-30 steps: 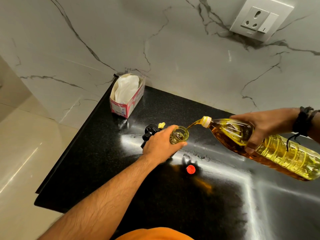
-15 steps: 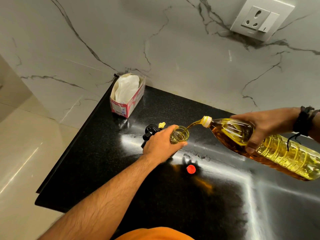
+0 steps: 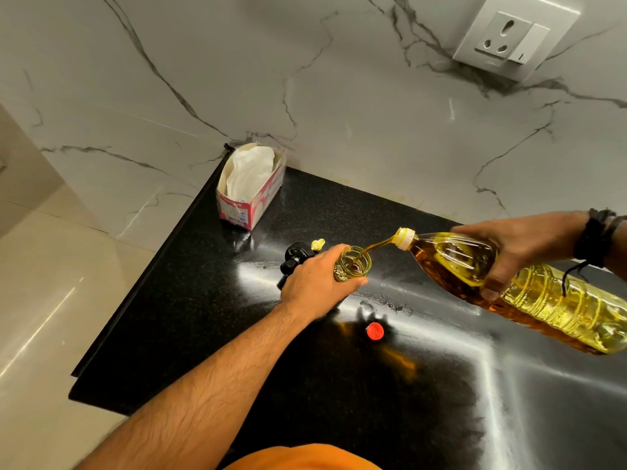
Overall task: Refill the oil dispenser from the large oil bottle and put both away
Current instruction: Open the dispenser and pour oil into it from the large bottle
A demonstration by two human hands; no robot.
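Observation:
My left hand (image 3: 315,284) grips the small glass oil dispenser (image 3: 353,264), which stands upright on the black counter (image 3: 190,300) with its mouth uncovered. My right hand (image 3: 509,252) holds the large clear oil bottle (image 3: 549,300) tilted down to the left. A thin stream of golden oil runs from the bottle's yellow neck (image 3: 403,238) into the dispenser's mouth. The dispenser's black spray top (image 3: 297,256) lies on the counter just behind my left hand. A red cap (image 3: 374,331) lies on the counter in front of the dispenser.
A pink and white box of tissues (image 3: 251,188) stands at the counter's back left corner against the marble wall. A small yellow piece (image 3: 318,244) lies by the spray top. A wall socket (image 3: 512,39) is at the upper right. The counter's left edge drops to the floor.
Both hands have stayed where they were. The oil goes on flowing from the tilted bottle into the dispenser.

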